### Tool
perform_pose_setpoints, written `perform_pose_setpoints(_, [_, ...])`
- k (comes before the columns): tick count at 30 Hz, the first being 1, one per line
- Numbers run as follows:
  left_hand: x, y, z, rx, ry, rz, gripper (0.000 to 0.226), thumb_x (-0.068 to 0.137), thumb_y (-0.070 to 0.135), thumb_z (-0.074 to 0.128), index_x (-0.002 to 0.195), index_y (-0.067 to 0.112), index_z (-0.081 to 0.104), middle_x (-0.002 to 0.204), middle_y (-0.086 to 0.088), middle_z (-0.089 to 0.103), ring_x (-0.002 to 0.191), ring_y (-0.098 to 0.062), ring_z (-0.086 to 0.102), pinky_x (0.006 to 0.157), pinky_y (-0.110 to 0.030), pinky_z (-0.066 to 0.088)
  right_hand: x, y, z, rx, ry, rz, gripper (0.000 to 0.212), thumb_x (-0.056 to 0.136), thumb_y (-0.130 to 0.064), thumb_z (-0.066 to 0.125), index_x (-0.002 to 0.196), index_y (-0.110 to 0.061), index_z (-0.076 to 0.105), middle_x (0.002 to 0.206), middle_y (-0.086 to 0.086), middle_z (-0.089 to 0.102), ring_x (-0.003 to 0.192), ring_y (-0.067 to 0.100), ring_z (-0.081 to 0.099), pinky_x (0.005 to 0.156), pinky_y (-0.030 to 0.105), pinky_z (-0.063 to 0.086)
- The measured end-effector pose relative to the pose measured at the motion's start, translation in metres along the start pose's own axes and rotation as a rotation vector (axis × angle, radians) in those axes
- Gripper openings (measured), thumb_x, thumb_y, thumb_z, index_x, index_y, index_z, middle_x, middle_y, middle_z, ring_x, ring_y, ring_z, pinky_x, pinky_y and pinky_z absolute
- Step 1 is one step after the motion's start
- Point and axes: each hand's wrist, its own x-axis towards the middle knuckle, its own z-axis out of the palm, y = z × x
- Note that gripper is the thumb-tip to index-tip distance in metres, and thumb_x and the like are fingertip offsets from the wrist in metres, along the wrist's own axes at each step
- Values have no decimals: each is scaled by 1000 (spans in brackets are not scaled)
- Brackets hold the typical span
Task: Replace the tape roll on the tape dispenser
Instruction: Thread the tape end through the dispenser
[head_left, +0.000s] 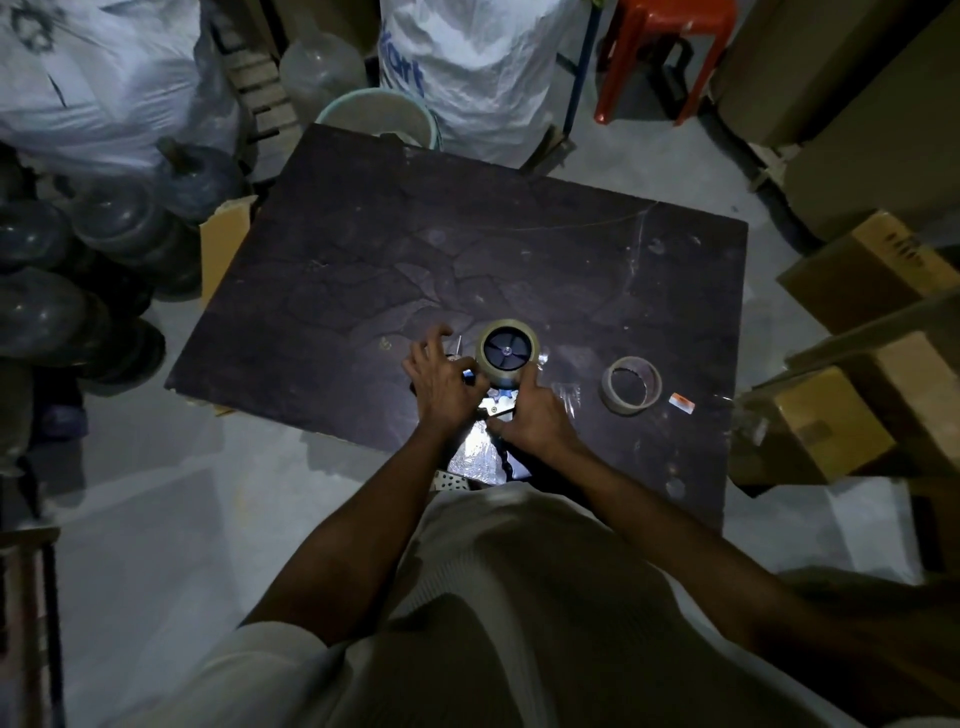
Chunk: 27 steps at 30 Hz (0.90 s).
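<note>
A full roll of tan tape (530, 349) sits on the dark blue hub of the tape dispenser (506, 352), near the front of a dark board (467, 249). My left hand (441, 382) rests on the dispenser's left side, thumb and lower fingers on it, upper fingers spread. My right hand (535, 415) presses on the dispenser's metal body just below the roll, index finger touching the roll's edge. The dispenser's lower part is mostly hidden by both hands. An almost empty tape core (631, 385) lies flat on the board to the right.
A small orange-and-white tag (682, 402) and clear film scraps (566, 395) lie near the core. Cardboard boxes (852, 280) stand at the right, water jugs (109, 218) at the left, white sacks (483, 78), a bucket (379, 117) and a red stool (670, 47) behind the board.
</note>
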Motion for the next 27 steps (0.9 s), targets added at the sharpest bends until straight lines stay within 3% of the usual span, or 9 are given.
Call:
perform_pose_setpoints(7, [-3,-4,-6,41,-37,10,13,73,38,72,67,27,74,132,-2,45,122,-27,34,88,-41,24,3,3,0,1,28,15,103,70,-40,85,146,-15,20,102,17,70,88,38,70,66,41,57])
perform_pose_setpoints(16, [-10,-20,-8,182,-116,127,16,80,40,70,82,26,79,136,-14,49,122,-30,32,92,-42,23,8,3,0,-94,19,-21,110,77,-43,84,154,-6,15,110,21,68,97,41,67,66,35,46])
perform_pose_setpoints(21, [-2,-17,-14,303,-178,169,33,69,54,77,88,27,79,147,-12,41,129,-32,29,96,-44,19,8,2,0,-105,31,-35,104,76,-42,83,149,-6,17,110,22,68,97,42,68,67,37,49])
perform_pose_setpoints(27, [7,-7,-9,333,-255,154,47,72,72,66,98,36,79,158,-14,28,141,-40,23,106,-55,20,3,1,-1,-56,38,-31,91,75,-38,85,139,-8,28,108,19,67,95,40,68,68,37,52])
